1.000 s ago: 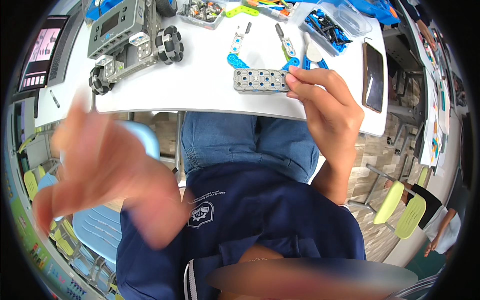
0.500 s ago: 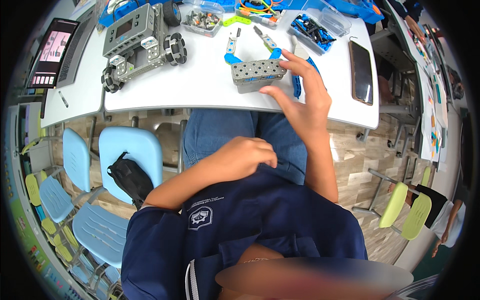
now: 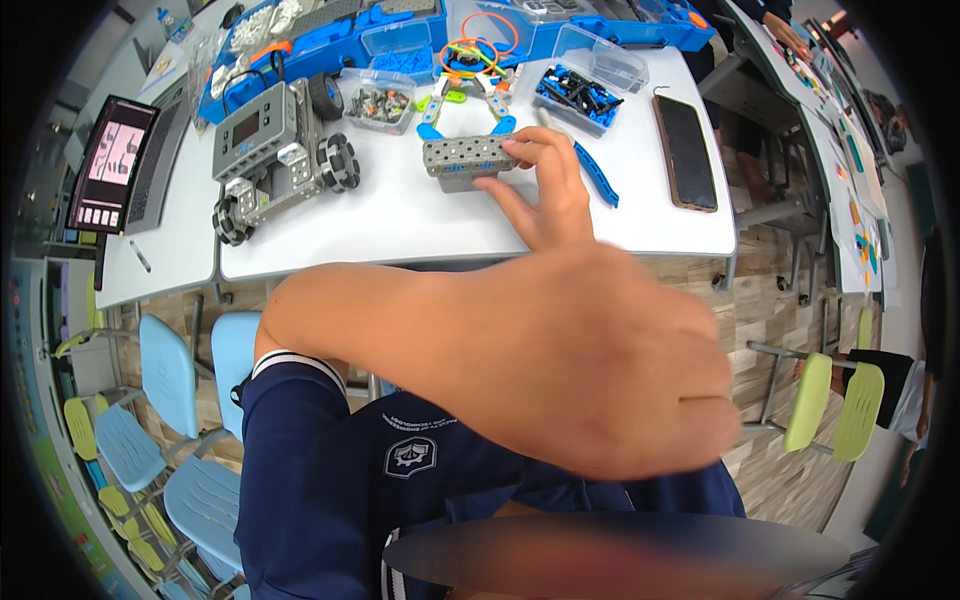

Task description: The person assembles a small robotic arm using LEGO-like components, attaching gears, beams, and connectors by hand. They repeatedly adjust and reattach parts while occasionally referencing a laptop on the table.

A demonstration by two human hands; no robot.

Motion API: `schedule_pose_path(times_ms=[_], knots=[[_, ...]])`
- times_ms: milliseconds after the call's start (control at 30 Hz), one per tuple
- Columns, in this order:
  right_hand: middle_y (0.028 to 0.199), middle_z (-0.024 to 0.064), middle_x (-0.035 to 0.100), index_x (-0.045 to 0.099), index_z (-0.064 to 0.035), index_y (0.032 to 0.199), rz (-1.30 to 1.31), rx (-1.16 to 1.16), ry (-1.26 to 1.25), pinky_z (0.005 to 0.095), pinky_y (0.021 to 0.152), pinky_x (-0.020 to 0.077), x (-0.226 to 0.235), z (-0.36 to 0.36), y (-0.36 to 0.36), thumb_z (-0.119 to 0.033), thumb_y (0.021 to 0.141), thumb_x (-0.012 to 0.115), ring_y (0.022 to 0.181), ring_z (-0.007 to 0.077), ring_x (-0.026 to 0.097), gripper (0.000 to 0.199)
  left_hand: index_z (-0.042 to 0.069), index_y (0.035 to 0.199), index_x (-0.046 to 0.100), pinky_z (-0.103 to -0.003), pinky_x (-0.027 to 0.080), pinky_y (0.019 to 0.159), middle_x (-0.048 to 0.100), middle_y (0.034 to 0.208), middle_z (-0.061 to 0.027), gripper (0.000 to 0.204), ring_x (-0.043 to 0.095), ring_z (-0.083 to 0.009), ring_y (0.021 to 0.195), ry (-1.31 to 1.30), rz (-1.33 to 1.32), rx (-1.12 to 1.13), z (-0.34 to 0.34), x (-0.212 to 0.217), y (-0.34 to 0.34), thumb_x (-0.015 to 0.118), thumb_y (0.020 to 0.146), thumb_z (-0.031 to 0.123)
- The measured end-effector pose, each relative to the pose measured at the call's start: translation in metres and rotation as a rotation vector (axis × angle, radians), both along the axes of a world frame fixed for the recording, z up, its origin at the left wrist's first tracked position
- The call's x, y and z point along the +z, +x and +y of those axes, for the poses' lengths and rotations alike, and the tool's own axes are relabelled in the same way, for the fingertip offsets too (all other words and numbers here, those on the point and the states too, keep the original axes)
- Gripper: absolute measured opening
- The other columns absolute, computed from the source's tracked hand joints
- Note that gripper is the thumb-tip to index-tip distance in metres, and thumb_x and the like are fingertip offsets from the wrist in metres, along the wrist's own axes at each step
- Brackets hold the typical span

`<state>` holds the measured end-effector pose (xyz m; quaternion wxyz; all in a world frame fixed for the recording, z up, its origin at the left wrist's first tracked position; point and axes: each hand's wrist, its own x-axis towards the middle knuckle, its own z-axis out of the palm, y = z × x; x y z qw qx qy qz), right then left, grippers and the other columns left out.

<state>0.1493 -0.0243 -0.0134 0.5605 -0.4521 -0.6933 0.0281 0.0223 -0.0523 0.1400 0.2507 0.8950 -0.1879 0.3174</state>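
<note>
A robot claw assembly (image 3: 462, 157) stands near the table's front edge, with a grey perforated block, blue joints and two jaws pointing away from me. My right hand (image 3: 548, 190) pinches the block's right end, thumb low on its near side and fingertips on top. Close to the camera, my left hand (image 3: 640, 370) is raised across my chest as a fist; its palm and anything inside are hidden. Right of the claw lies a curved blue part (image 3: 597, 175). A grey wheeled robot (image 3: 265, 155) with a small screen stands to the left.
Behind the claw are a box of small connectors (image 3: 380, 103), a box of black and blue pins (image 3: 580, 97) and blue parts trays (image 3: 330, 50). A phone (image 3: 686, 150) lies at right, a laptop (image 3: 150, 150) at far left. Chairs (image 3: 168, 370) stand at left.
My left hand has risen from my lap toward the camera and to the right. My right hand stays at the claw, its fingers closer to the block. The view has shifted.
</note>
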Motion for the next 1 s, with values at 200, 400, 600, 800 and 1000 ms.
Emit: schedule_pose_path(times_ms=[200,400,600,800,1000], knots=[[0.114,0.0152,0.059,0.059,-0.0022,0.108,-0.055,-0.087,0.034,0.0403,0.077,0.0517,-0.003,0.0,-0.004,-0.009,0.072,0.084,0.093,0.0336,0.062,0.044,0.003,0.088,0.061,-0.032,0.051,0.059,0.064,0.086,-0.0089,0.02,0.064,-0.0227,0.073,0.075,-0.31,0.152,-0.002,0.003,-0.012,0.069,0.076,0.017],[0.113,0.0137,0.061,0.061,-0.0028,0.106,-0.083,-0.168,0.033,0.0395,0.074,0.0506,-0.004,-0.001,-0.007,-0.009,0.072,0.084,0.089,0.0316,0.062,0.042,0.003,0.089,0.062,-0.031,0.05,0.059,0.064,0.085,-0.0085,0.019,0.064,-0.0223,0.073,0.066,-0.364,0.237,-0.011,-0.013,-0.02,0.068,0.076,0.016],[0.112,0.0146,0.062,0.061,-0.0027,0.106,-0.118,-0.194,0.084,0.0388,0.071,0.0508,-0.002,-0.002,-0.008,-0.007,0.071,0.084,0.085,0.0297,0.063,0.042,0.004,0.089,0.062,-0.031,0.05,0.059,0.063,0.084,-0.0081,0.018,0.064,-0.0218,0.072,0.046,-0.39,0.311,-0.025,-0.022,-0.026,0.068,0.076,0.015],[0.111,0.0152,0.062,0.061,-0.0017,0.105,-0.136,-0.19,0.112,0.0369,0.064,0.0514,0.0,-0.003,-0.009,-0.004,0.071,0.084,0.077,0.0254,0.064,0.041,0.004,0.089,0.063,-0.03,0.05,0.059,0.063,0.084,-0.0077,0.017,0.064,-0.0213,0.072,0.02,-0.387,0.342,-0.029,-0.023,-0.027,0.068,0.077,0.014],[0.111,0.0151,0.061,0.061,-0.0016,0.104,-0.138,-0.18,0.108,0.0354,0.063,0.0517,0.002,-0.004,-0.008,-0.004,0.072,0.083,0.076,0.0243,0.065,0.04,0.004,0.089,0.064,-0.029,0.049,0.058,0.063,0.083,-0.0072,0.016,0.063,-0.0208,0.071,0.003,-0.38,0.366,-0.031,-0.026,-0.027,0.067,0.077,0.013]])
